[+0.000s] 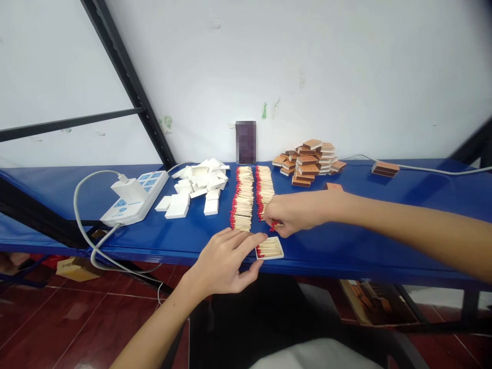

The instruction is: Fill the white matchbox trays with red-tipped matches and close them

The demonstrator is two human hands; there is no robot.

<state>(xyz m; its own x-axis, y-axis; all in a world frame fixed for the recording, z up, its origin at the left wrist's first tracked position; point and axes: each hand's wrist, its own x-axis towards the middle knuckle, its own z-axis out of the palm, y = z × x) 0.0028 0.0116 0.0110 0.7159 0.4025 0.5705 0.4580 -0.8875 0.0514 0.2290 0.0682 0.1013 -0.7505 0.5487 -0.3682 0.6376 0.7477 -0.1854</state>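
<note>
Near the front edge of the blue shelf, a small white matchbox tray (273,248) lies with several red-tipped matches in it. My left hand (230,256) grips the tray's left end between thumb and forefinger. Just behind the tray, my right hand (286,212) is closed, with red match heads showing at its fingertips. It is at the near end of the right-hand row of matches (264,184). A second row of matches (243,200) runs alongside on the left, heads pointing left.
White matchbox trays (200,179) are heaped to the left, beyond a power strip (134,202) with a plugged-in adapter. Brown matchboxes (307,166) are piled at the back right, and another matchbox (385,169) lies farther right. A dark, blurred-out rectangle (246,142) leans against the wall.
</note>
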